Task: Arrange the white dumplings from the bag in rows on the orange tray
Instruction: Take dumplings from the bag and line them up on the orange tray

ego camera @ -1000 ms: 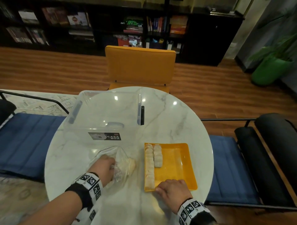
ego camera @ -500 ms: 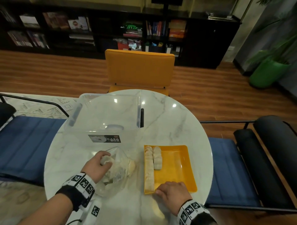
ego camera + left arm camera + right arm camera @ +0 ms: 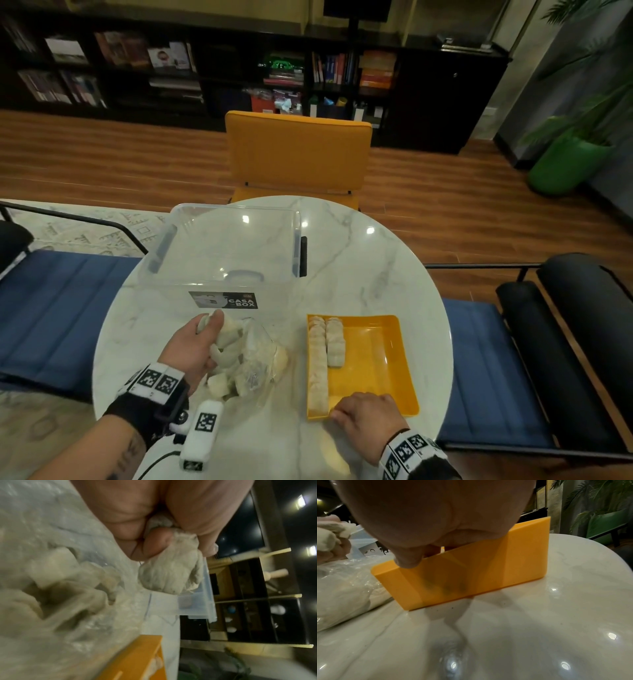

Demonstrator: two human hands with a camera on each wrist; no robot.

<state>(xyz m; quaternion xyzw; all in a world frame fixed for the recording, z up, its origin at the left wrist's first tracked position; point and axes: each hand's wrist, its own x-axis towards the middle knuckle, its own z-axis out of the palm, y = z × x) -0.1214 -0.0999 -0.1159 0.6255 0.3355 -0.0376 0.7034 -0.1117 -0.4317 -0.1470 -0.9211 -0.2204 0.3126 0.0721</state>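
On the marble table (image 3: 359, 274), at seven o'clock, the left hand (image 3: 191, 346) lifts a dumpling (image 3: 227, 330) above the bag (image 3: 253, 359). Left wrist: curled fingers (image 3: 154, 545) pinch it, pale, wrinkled, floury. Right wrist: the right hand (image 3: 436, 513) grips the orange tray (image 3: 471, 572), apparently by its near rim.

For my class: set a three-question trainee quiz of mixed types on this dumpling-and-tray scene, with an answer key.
1. True or false: the left hand is pinching a dumpling taken from the clear bag.
2. Multiple choice: where does the right hand rest? A) on the clear storage box; B) on the near edge of the orange tray; C) inside the bag.
3. Fill in: the longer row of dumplings lies along the tray's ____ side, as seen from the head camera.

Key: 1 true; 2 B; 3 left.
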